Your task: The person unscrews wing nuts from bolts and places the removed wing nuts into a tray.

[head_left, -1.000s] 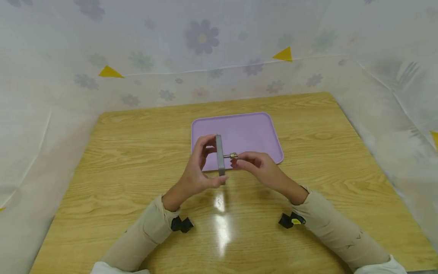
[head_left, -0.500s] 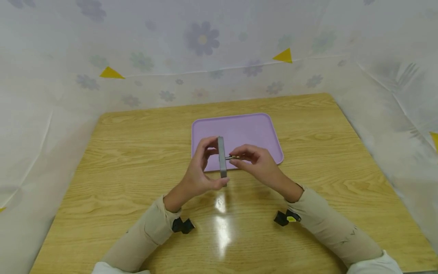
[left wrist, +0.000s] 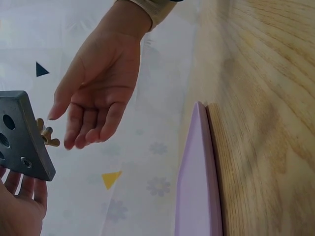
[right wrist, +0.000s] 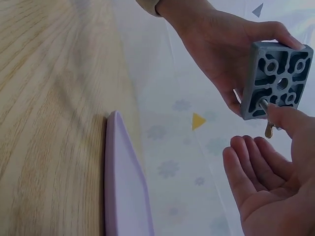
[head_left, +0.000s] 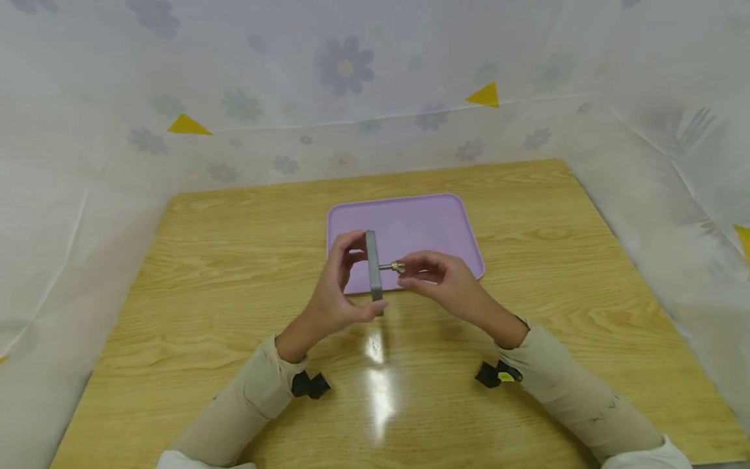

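Note:
My left hand (head_left: pixel 331 290) grips a thick grey rectangular plate (head_left: pixel 374 267) on edge by its top and bottom, above the table. Round holes show in one face in the left wrist view; the other face (right wrist: pixel 278 81) is ribbed. A threaded bolt (head_left: pixel 384 267) sticks out of the plate toward the right, with a brass wing nut (left wrist: pixel 45 132) on it. Beside the wing nut is my right hand (head_left: pixel 442 280), fingers loosely bent and thumb apart from them. The left wrist view shows a gap between these fingertips and the nut.
A shallow lilac tray (head_left: pixel 410 218) lies on the wood-grain table (head_left: pixel 234 260) behind and below the hands. Pale flowered sheeting (head_left: pixel 346 137) with yellow triangles (head_left: pixel 483 95) surrounds the table at the back and sides.
Half a second ago the right fingers were around the wing nut; now they are drawn back to the right, leaving it exposed. The left hand and plate have shifted slightly left.

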Available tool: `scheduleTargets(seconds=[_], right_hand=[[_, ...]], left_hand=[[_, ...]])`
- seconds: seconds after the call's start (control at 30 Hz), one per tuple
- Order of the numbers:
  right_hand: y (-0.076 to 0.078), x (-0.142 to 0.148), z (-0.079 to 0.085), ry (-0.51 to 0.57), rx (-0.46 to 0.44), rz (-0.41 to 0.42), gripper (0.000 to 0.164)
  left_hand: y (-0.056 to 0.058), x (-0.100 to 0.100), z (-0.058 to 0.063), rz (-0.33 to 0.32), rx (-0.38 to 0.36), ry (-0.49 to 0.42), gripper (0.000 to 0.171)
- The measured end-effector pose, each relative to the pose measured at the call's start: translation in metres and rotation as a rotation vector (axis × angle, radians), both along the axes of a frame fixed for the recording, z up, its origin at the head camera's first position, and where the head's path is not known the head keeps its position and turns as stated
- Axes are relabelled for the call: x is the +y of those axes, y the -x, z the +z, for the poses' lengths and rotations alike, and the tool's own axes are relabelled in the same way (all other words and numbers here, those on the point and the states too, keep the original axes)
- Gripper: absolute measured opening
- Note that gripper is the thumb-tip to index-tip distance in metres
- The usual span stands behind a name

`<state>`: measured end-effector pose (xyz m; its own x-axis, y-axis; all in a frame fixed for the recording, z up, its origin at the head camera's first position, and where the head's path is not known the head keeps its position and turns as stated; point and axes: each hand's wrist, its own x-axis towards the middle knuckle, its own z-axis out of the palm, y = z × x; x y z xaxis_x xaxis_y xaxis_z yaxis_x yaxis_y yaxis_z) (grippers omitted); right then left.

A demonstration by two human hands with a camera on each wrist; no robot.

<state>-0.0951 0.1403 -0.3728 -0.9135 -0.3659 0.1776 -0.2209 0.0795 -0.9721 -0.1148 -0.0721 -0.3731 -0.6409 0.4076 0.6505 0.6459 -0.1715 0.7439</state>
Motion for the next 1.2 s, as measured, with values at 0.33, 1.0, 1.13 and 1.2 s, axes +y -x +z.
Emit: scheduleTargets(seconds=[0.33, 1.0, 1.13, 1.2], right_hand=[[0.003, 0.003, -0.010, 0.030, -0.055, 0.051, 0.027], [0.001, -0.006, 0.007, 0.064, 0.311, 0.036, 0.022], [0.000, -0.005, 0.011, 0.056, 0.404, 0.040, 0.026], [-0.001, -0.004, 0.011, 0.050, 0.396, 0.033, 0.028]], left_hand=[[0.001, 0.001, -0.001, -0.013, 0.011, 0.000, 0.090], [0.000, 0.003, -0.004, -0.045, 0.024, -0.003, 0.091], [0.000, 0.004, -0.004, -0.041, 0.023, -0.002, 0.091], [0.000, 0.004, -0.003, -0.037, 0.024, -0.002, 0.090]])
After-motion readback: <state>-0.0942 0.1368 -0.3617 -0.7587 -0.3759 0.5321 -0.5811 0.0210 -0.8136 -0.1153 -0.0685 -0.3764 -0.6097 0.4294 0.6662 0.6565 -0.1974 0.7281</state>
